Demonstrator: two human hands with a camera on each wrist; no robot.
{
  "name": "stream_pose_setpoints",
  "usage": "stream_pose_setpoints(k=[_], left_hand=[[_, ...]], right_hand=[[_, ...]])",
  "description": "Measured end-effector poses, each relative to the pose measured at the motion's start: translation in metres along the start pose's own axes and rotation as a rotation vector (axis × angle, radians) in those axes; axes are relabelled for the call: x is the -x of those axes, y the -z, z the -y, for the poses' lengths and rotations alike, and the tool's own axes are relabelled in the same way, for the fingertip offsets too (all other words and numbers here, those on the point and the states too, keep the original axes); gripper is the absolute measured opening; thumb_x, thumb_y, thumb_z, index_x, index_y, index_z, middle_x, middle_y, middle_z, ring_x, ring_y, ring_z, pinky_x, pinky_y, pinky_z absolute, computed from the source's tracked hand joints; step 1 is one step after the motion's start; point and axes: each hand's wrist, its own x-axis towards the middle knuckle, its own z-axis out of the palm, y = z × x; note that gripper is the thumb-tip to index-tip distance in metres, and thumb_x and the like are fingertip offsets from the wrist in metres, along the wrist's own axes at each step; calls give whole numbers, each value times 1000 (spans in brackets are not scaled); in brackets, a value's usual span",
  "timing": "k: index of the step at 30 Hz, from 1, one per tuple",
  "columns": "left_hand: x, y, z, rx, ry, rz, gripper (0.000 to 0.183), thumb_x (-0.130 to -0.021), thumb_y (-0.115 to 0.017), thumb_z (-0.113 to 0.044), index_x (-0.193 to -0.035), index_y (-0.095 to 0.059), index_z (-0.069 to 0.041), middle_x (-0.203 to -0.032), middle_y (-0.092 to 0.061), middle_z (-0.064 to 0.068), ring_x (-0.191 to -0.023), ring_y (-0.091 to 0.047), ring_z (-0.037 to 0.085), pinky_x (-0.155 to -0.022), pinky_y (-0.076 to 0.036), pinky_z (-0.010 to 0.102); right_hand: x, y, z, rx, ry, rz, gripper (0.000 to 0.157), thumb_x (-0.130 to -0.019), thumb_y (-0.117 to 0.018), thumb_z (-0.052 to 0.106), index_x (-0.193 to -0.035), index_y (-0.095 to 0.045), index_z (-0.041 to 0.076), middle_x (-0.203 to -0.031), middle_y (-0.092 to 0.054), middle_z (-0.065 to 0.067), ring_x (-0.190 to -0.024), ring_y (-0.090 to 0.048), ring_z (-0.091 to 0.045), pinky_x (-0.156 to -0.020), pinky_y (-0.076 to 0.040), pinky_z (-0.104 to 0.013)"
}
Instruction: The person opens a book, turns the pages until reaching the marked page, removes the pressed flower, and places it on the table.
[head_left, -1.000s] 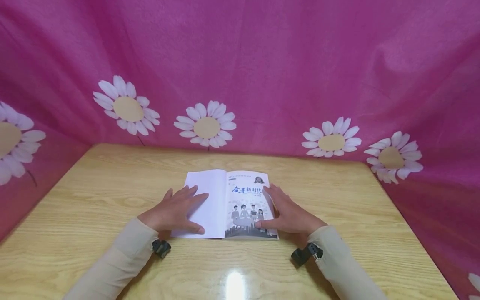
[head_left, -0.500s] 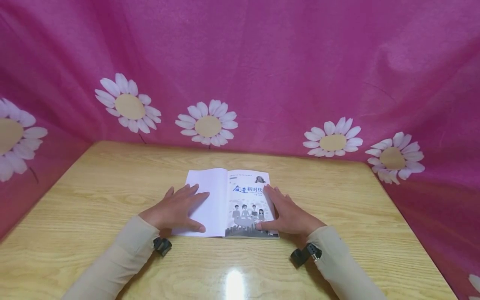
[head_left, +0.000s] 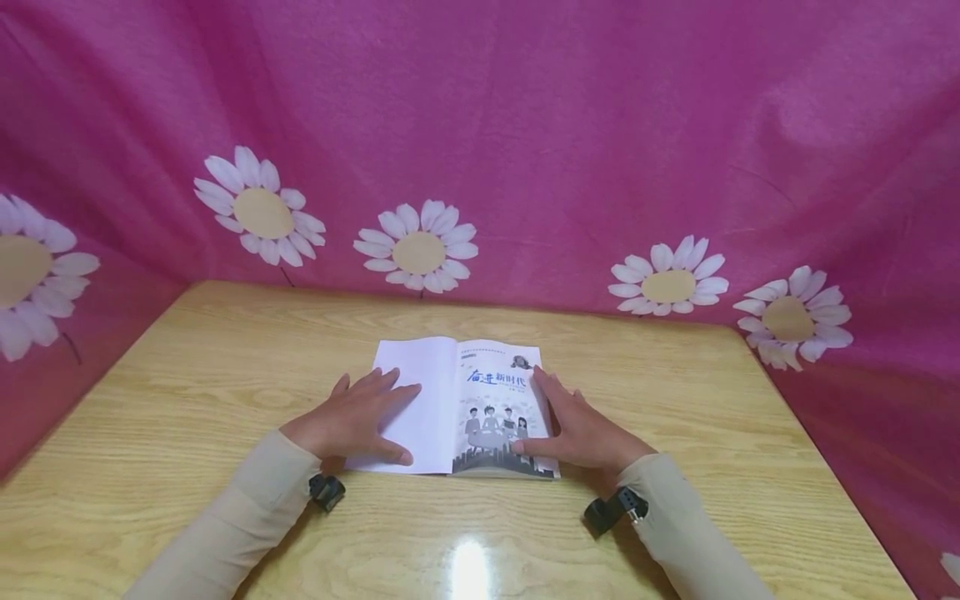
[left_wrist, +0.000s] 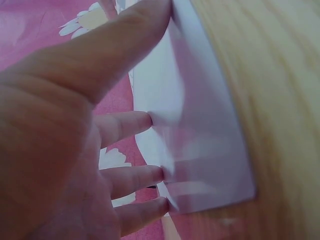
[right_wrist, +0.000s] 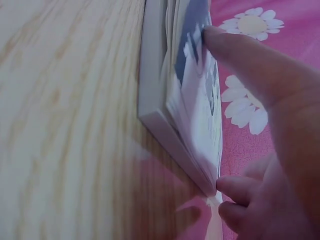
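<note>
An open book (head_left: 491, 417) lies on the wooden table, a blank white page on its left and a printed title page with blue characters and grey cartoon figures on its right. My left hand (head_left: 348, 421) rests on the blank page (head_left: 433, 425), fingers spread; in the left wrist view its fingertips (left_wrist: 159, 173) touch the paper. On the other side, my right hand (head_left: 588, 429) lies at the book's right edge. Its thumb (right_wrist: 215, 37) presses on the printed page, while other fingertips touch the edge. The right wrist view shows the thick page block (right_wrist: 155, 75) from the side.
The wooden table (head_left: 247, 358) reaches back to a pink curtain (head_left: 525, 125) with large white daisies. Black wrist cameras sit at both sleeve cuffs. A bright light reflection (head_left: 470, 571) shows near the table's front.
The head view shifts very slightly. Both hands and the open book keep their places.
</note>
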Motion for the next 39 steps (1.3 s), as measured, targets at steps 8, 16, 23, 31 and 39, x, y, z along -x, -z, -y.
stream_pose_setpoints(k=[8, 16, 23, 31, 39], left_hand=[[-1, 0, -2, -6, 13, 3, 99, -71, -76, -60, -152, -33, -21, -159, -19, 15, -145, -11, 40, -110, -2, 67], [-1, 1, -4, 1, 15, 2, 99, -71, -77, -58, -152, -33, -21, -159, -18, 15, -145, -11, 40, -110, -2, 67], [0, 1, -3, 10, 13, 3, 99, -72, -76, -58, -152, -32, -21, -159, -18, 16, -145, -11, 41, -109, -2, 68], [0, 1, -3, 9, 15, 8, 99, -72, -76, -58, -152, -31, -21, -159, -17, 16, -145, -10, 40, -109, -2, 68], [0, 1, -3, 11, 12, 4, 101, -73, -76, -58, -153, -29, -19, -160, -16, 15, -146, -10, 40, -109, 0, 68]], right_hand=[[1, 0, 0, -71, -18, -17, 116, -74, -70, 67, -156, -5, 19, -162, -9, -1, -147, -7, -22, -117, 2, -48], [0, 2, 2, -113, -14, -47, 90, -89, -50, 66, -156, -10, 23, -159, -22, 2, -147, -9, -22, -117, 0, -49], [-1, 2, 2, -173, 58, -157, 63, -102, -34, 52, -155, -19, 22, -152, -38, 0, -143, -27, -27, -114, -19, -54], [-2, 4, 2, -185, 120, -214, 59, -103, -44, 35, -154, -18, 24, -149, -43, -5, -138, -37, -26, -111, -26, -52], [-2, 6, 2, -200, 144, -244, 66, -100, -48, 40, -155, -14, 24, -153, -37, -2, -142, -30, -20, -114, -23, -47]])
